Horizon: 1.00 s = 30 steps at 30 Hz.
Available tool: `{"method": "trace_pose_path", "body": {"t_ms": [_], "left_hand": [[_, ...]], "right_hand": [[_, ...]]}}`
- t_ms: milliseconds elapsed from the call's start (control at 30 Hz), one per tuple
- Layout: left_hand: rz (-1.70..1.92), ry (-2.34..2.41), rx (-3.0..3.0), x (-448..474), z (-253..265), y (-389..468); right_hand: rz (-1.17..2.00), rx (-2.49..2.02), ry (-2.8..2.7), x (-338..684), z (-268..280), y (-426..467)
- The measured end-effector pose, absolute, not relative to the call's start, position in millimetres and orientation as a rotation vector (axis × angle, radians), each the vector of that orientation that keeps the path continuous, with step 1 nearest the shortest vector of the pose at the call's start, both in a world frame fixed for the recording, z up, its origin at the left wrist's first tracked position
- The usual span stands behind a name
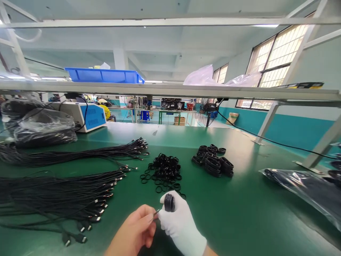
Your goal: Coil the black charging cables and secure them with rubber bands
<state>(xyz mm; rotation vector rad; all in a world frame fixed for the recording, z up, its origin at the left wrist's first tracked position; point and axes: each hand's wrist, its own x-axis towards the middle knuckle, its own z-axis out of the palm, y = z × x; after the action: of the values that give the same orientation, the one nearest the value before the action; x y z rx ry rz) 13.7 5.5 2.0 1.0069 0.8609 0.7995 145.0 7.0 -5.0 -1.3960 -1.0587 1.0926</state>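
Note:
My bare left hand point(141, 225) is closed in a pinch on a thin, dark piece with a shiny end, close against the right hand; its exact kind is too small to tell. My right hand point(178, 220), in a white glove, grips a tight coil of black cable point(169, 203) whose stacked loops show above the fingers. Just beyond the hands lies a heap of small black rings point(166, 169), some scattered loose at its near edge. Farther right sits a pile of coiled black cables point(213, 163).
Straight black cables point(71, 154) with plug ends lie in two bundles across the left of the green table point(234, 213). Behind them stand plastic-wrapped goods point(45, 124) and a blue-white machine point(92, 115). A clear bag point(301, 188) lies right. Overhead, a shelf point(165, 89) carries a blue tray point(103, 75).

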Motion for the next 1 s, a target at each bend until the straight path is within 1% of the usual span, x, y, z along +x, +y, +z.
{"method": "trace_pose_path", "body": {"t_ms": [100, 167, 300, 400, 500, 567, 667, 767, 900, 1000], "left_hand": [[0.744, 0.862, 1.203, 7.2, 9.0, 6.3], [0.663, 0.977, 1.431, 3.5, 12.1, 12.5], [0.413, 1.239, 1.859, -0.3, 18.5, 27.7], [0.247, 1.329, 2.109, -2.3, 27.9, 32.3], [0.208, 1.372, 2.206, -6.7, 38.8, 31.2], [0.234, 1.346, 2.193, -10.4, 44.1, 28.4], [0.341, 1.345, 2.116, -13.9, 46.6, 23.4], [0.425, 1.271, 2.045, -14.0, 43.8, 19.7], [0.49, 1.155, 1.888, -14.0, 39.8, 16.3], [0.48, 1.082, 1.819, -14.5, 38.6, 14.2]], "right_hand": [[0.996, -1.465, -1.169, 145.0, -4.5, 6.4], [0.975, -1.49, -1.25, 145.0, -2.8, 4.4], [0.89, -1.487, -1.362, 144.9, 0.5, -0.6], [0.908, -1.46, -1.418, 144.8, 5.3, -4.1], [1.03, -1.419, -1.446, 146.3, 11.8, -6.7], [1.12, -1.403, -1.364, 147.9, 14.7, -6.7], [1.369, -1.379, -1.173, 148.8, 14.9, -4.2], [1.589, -1.363, -1.117, 146.8, 13.3, -2.2], [1.724, -1.338, -1.198, 142.9, 10.0, -4.6], [1.725, -1.382, -1.257, 141.9, 1.6, -6.2]]}}
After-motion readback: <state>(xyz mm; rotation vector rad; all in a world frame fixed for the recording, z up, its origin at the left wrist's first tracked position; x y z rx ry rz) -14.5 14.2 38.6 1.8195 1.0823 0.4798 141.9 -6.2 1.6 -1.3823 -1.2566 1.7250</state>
